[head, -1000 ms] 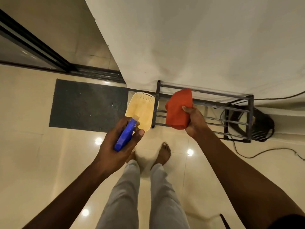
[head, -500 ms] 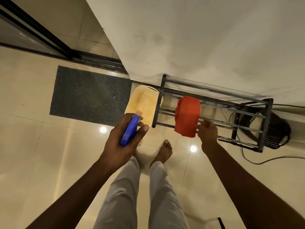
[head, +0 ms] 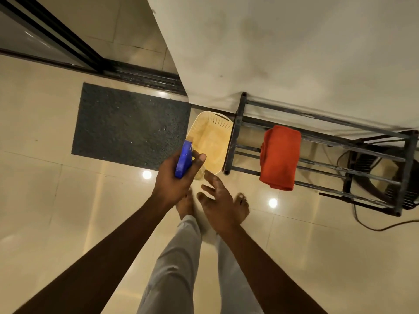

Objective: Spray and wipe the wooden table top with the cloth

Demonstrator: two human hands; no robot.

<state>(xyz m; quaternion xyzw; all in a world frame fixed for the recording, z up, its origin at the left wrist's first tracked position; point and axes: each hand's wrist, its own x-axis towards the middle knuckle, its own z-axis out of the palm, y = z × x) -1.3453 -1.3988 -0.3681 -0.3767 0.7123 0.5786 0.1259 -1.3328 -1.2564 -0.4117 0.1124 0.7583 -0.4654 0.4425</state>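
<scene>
My left hand (head: pixel 174 177) grips a blue spray bottle (head: pixel 184 159), held over the floor in front of a yellow plastic basket (head: pixel 210 139). My right hand (head: pixel 218 202) is empty with fingers spread, just right of the left hand and below the bottle. The red-orange cloth (head: pixel 280 157) hangs folded over the bars of a dark metal rack (head: pixel 328 141) to the right, apart from both hands. No wooden table top is in view.
A white wall (head: pixel 283 46) stands behind the rack. A dark doormat (head: pixel 129 125) lies at the left by a sliding door track (head: pixel 140 75). A black chair (head: pixel 371 175) and a cable (head: pixel 385 225) sit at the right. My bare feet stand on glossy tiles.
My right hand let go of the cloth, which now hangs on the rack, and moved left toward the spray bottle. The left hand still holds the bottle.
</scene>
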